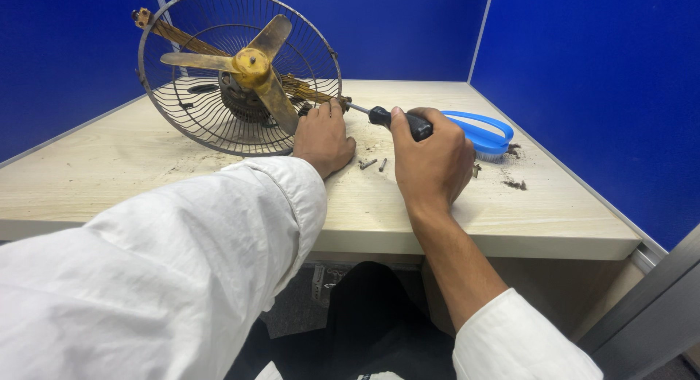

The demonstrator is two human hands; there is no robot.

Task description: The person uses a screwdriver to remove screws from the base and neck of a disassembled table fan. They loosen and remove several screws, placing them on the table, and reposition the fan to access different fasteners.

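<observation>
Blue partition walls enclose a pale wooden table strewn with dirt and loose rusty screws. Near its back edge, the left hand steadies a rusty wire-caged fan with yellowed blades. The right hand grips a black-handled screwdriver, tip at the cage, beside a blue plastic brush.

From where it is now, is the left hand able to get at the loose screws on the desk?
Probably yes. The left hand rests at the fan cage, and the loose screws lie on bare desk just beside it, nothing between. The right hand holds the screwdriver above them.

Single head cam, looks down and fwd, close over pale wooden desk; blue partition walls behind.
</observation>
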